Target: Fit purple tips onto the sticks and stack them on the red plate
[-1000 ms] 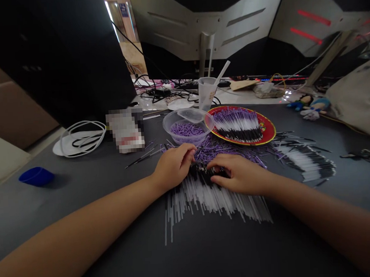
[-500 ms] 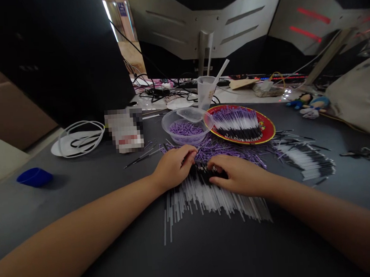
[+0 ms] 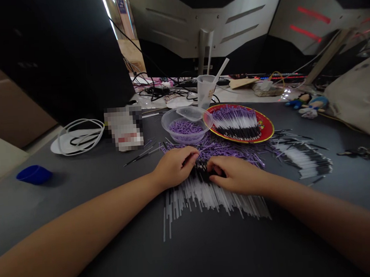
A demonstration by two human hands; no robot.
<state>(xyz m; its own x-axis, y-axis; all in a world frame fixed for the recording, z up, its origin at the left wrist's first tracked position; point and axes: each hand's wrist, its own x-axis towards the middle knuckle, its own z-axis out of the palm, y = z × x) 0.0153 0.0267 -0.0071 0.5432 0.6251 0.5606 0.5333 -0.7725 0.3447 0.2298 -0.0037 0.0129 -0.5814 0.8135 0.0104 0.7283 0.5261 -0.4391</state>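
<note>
Nearest, on the dark grey surface [image 3: 84,240], thin white tubes [image 3: 214,199] lie fanned and roughly parallel, their black ends [image 3: 202,171] bunched between the hands. The left hand [image 3: 174,168] is curled, fingertips pointing down at the bunch; the right hand [image 3: 237,175] is half-closed, with its fingers angled in from the opposite side. Working this close keeps the fan tidy, though whether either hand has hold of any tubes I cannot tell. Just beyond, loose purple pieces [image 3: 223,149] are scattered. Farther off sit a clear plastic bowl [image 3: 171,121] of purple pieces and a red plate [image 3: 267,127] carrying neat rows of tubes, with another fanned batch [image 3: 302,160] to the right.
</note>
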